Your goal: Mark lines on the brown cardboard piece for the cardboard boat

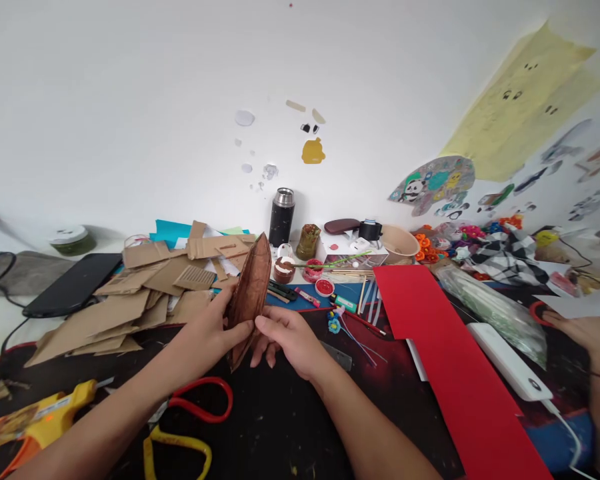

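Upright in front of me is a brown, boat-shaped craft piece (253,277), pointed at both ends, with a hollow, streaky inside. My left hand (220,327) is closed around its left side, thumb across the lower part. At its lower right edge, my right hand (290,337) pinches with the thumb and curled fingers; part of the grip is hidden. Below my hands lie scissors with one red and one yellow handle (203,400). To their left, partly behind my left forearm, rests a yellow hot glue gun (55,413).
Cardboard scraps (115,313) are piled at left beside a black phone-like slab (75,283). Behind stand a black flask (282,217) and paint pots (324,287). Red card (440,360) and a white power strip (510,363) lie right. Another person's hand (570,327) holds red-handled scissors there.
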A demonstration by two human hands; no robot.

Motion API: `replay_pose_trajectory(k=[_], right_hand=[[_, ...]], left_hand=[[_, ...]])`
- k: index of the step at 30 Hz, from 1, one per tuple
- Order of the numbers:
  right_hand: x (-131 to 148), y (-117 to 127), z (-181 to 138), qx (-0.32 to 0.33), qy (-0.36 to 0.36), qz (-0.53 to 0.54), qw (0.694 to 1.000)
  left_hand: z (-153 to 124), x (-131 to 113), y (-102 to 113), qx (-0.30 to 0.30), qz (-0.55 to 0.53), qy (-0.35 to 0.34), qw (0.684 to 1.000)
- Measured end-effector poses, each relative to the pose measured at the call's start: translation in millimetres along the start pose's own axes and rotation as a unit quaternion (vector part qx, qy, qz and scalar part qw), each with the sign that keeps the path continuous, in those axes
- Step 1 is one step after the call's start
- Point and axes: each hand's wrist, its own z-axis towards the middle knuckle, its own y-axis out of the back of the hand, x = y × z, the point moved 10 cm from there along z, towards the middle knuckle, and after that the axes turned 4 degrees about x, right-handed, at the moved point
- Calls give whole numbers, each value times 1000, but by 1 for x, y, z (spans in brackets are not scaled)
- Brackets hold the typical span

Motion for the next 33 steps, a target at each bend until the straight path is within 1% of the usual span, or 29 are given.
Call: replay_pose_trajectory(k=[4, 8, 13, 17, 20, 22, 25, 26, 30, 33], right_hand=[[-3, 1, 1, 8, 4, -7, 1000], [-3, 1, 2, 23, 13, -20, 999], [-6, 4, 3, 7, 2, -25, 1000], [-5, 5, 3, 1, 2, -37, 999], [-6, 6, 3, 2, 4, -42, 999], [-7, 5, 3, 8, 4, -43, 999], [-12, 5, 5, 14, 3, -41, 999], [-14, 6, 5, 12, 1, -40, 999], [-17, 10, 6, -1, -7, -37, 999], [-11, 10, 4, -7, 2, -46, 999]], left_hand=[[-1, 0, 0, 1, -9, 0, 1000], [-1, -3, -2, 3, 14, -6, 1000], [0, -5, -5, 2, 35, -26, 999], [0, 2, -8, 1, 29, -30, 999], [0, 5, -7, -10, 24, -31, 999], [0, 5, -6, -2, 28, -28, 999], [2, 4, -9, 28, 41, -20, 999], [2, 3, -9, 28, 46, -19, 998], [3, 2, -8, -2, 63, -19, 998], [3, 0, -11, 14, 45, -19, 999]])
